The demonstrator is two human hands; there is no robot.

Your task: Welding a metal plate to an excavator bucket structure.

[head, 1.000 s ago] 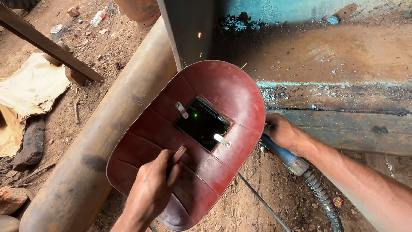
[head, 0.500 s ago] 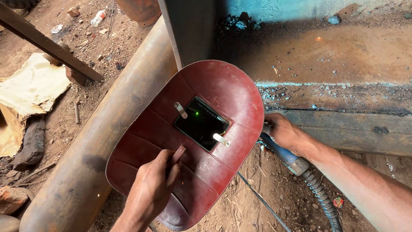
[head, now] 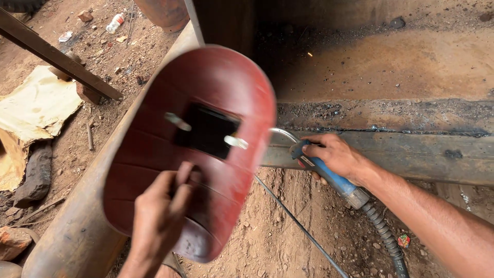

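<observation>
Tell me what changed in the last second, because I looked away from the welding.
The red shield swung left, uncovering the blue torch and the seam. The green glow in its dark window went out. The left hand keeps its grip on the shield handle, and the right hand stays on the torch.

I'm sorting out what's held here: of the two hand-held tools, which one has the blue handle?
The welding torch in the right hand; its grip is blue, with a ribbed hose. The left hand holds a red welding shield.
</observation>
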